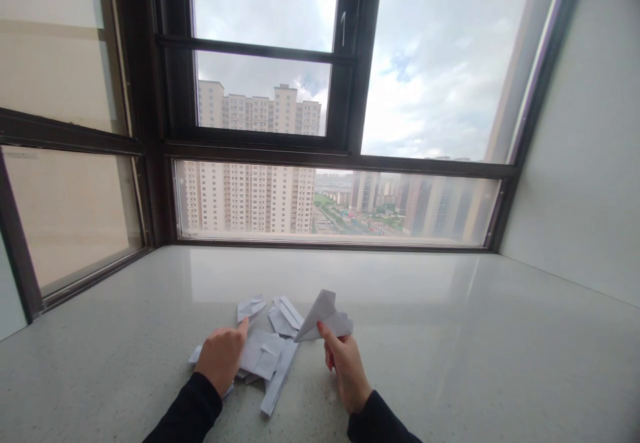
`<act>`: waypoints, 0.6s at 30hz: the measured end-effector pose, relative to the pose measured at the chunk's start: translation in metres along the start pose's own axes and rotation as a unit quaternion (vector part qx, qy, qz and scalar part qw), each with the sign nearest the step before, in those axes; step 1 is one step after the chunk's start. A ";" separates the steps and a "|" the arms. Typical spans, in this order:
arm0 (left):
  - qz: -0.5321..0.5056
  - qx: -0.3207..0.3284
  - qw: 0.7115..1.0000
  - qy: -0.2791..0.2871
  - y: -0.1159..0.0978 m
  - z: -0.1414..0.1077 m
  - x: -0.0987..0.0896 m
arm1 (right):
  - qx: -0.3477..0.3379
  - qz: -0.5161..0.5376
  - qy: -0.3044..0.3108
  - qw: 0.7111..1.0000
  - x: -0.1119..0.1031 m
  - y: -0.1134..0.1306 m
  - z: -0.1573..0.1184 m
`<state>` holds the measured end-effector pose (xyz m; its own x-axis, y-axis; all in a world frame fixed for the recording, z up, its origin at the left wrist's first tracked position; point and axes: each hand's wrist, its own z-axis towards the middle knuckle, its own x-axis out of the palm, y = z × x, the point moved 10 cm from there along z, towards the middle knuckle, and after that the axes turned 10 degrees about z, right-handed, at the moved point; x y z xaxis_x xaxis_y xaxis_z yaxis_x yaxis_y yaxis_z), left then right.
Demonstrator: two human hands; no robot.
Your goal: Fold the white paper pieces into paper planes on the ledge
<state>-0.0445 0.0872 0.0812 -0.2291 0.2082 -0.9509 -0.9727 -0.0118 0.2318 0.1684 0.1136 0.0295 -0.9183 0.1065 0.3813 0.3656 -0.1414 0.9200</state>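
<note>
Right of the folded paper square (pixel 254 348), my right hand (pixel 349 371) pinches the paper plane (pixel 323 313), nose slanting leftward to that square, which lies nearer my left hand (pixel 220 357), index extended, grip untellable.

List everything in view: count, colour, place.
paper plane: one, white, in the right hand
folded papers: several, overlapping so no exact count, white, loose pile between the hands
long paper strip: one, white, pile's right side
ledge: one, pale speckled, under the papers
window frame: one, dark brown, around the panes
window handle: one, whitish, on the frame
wall: one, white, far right
buildings: several, mostly beige, outside
sky: cloudy white and blue, outside
left hand: one, at the pile
right hand: one, gripping the plane
sleeves: two, dark, at the wrists
</note>
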 end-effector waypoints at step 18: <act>-0.326 0.048 0.902 -0.281 0.000 -0.022 -0.057 | 0.057 0.008 0.066 0.996 0.021 -0.009 -0.010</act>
<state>-0.0325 0.0537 0.1309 0.4708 0.6030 -0.6441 -0.8803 0.3703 -0.2967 0.1446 0.1077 0.0283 -0.9215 -0.0258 0.3874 0.3881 -0.0278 0.9212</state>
